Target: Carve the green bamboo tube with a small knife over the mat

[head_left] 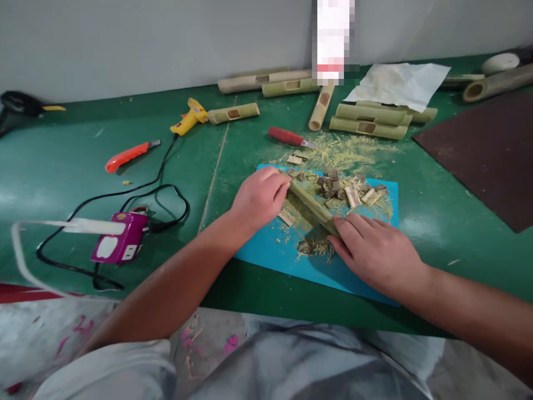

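Observation:
A green bamboo tube (pixel 311 204) lies slantwise between my two hands, above a blue mat (pixel 262 244). My left hand (pixel 262 191) grips its far left end, fingers closed. Around its near right end my right hand (pixel 372 247) is closed too. Bamboo chips (pixel 333 186) and thin shavings are piled on the mat behind the tube, and a smaller heap of shavings (pixel 314 246) lies in front of it. Beyond the mat rests a red-handled knife (pixel 287 135) with a short blade, beside yellowish bamboo dust. The tube's ends are hidden by my fingers.
Notched bamboo tubes (pixel 366 129) lie along the back, some under a white paper sheet (pixel 397 83). At left are a yellow glue gun (pixel 189 118), an orange utility knife (pixel 129 157) and a purple power adapter (pixel 120 238) with looping cords. A dark brown board (pixel 483 161) lies right.

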Action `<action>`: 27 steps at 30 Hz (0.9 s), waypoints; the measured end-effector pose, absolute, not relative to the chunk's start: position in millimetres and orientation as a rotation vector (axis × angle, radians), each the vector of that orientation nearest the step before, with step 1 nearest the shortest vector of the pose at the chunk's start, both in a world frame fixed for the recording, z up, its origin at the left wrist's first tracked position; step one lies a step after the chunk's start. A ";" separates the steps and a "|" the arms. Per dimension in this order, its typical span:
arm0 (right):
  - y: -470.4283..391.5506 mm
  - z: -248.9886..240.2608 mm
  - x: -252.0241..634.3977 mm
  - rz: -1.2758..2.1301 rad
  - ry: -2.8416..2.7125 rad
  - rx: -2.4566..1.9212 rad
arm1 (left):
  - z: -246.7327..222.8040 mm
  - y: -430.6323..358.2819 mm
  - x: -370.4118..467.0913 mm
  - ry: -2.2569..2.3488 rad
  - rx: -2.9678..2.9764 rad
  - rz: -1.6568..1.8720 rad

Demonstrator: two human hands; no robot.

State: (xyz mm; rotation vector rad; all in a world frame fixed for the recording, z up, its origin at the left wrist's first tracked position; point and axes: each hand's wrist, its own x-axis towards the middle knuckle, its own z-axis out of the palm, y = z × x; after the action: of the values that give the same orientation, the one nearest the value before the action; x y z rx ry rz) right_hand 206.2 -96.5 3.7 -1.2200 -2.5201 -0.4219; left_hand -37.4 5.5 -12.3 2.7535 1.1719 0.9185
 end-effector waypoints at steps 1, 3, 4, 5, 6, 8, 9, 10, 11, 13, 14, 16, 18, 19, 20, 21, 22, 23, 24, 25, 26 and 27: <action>-95.4 3.8 206.5 -0.431 -2.517 -1.219 | -11.6 4.9 -36.7 1.187 2.731 0.928; -92.5 3.9 207.3 -0.458 -2.517 -1.232 | -10.5 4.5 -35.1 1.217 2.687 0.959; -91.0 4.0 207.8 -0.472 -2.519 -1.253 | -10.2 4.8 -34.6 1.226 2.671 0.972; -89.6 4.1 208.2 -0.482 -2.519 -1.279 | -10.3 5.3 -34.3 1.229 2.661 0.981; -88.5 4.3 208.7 -0.483 -2.514 -1.313 | -10.7 5.8 -34.3 1.226 2.659 0.985; -87.1 4.7 209.4 -0.454 -2.493 -1.381 | -12.1 6.8 -34.8 1.223 2.658 0.994; -86.7 4.9 209.8 -0.429 -2.477 -1.405 | -12.9 7.0 -35.1 1.225 2.655 1.005; -86.6 5.0 210.2 -0.405 -2.460 -1.420 | -13.6 7.2 -35.4 1.228 2.649 1.021; -86.6 5.0 210.6 -0.386 -2.444 -1.426 | -14.3 7.3 -35.7 1.228 2.644 1.032; -86.7 4.5 211.4 -0.356 -2.431 -1.416 | -15.3 7.4 -36.1 1.230 2.638 1.030; -86.7 3.9 211.7 -0.343 -2.435 -1.401 | -15.7 7.4 -36.2 1.229 2.637 1.019; -86.7 2.2 212.2 -0.309 -2.460 -1.363 | -16.7 7.6 -36.2 1.234 2.625 0.994; -86.7 -0.1 212.3 -0.267 -2.472 -1.340 | -17.7 7.4 -35.9 1.241 2.607 0.982; -86.9 -1.2 212.2 -0.250 -2.466 -1.343 | -18.1 7.1 -35.6 1.245 2.599 0.979; -87.0 -2.2 212.1 -0.238 -2.455 -1.351 | -18.4 6.6 -35.2 1.250 2.592 0.976; -87.3 -3.0 211.9 -0.228 -2.448 -1.358 | -18.5 6.1 -34.8 1.251 2.588 0.977; -87.5 -3.6 211.8 -0.223 -2.442 -1.361 | -18.5 5.5 -34.4 1.247 2.588 0.976; -87.6 -4.0 211.7 -0.221 -2.438 -1.360 | -18.4 5.1 -34.3 1.240 2.593 0.974; -87.7 -4.2 211.6 -0.226 -2.431 -1.361 | -18.2 4.8 -34.3 1.233 2.603 0.971; -87.7 -4.3 211.6 -0.233 -2.426 -1.360 | -17.9 4.8 -34.7 1.226 2.616 0.970; -87.6 -4.3 211.6 -0.243 -2.421 -1.358 | -17.7 5.0 -35.4 1.224 2.630 0.971; -87.3 -4.1 211.5 -0.258 -2.416 -1.356 | -17.5 5.4 -36.2 1.228 2.642 0.973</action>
State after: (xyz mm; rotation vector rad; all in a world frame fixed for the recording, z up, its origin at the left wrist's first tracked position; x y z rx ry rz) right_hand 211.5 -87.3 -4.1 -1.3565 -2.4165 -0.2576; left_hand -36.2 5.4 -17.5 2.6421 1.2277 0.9727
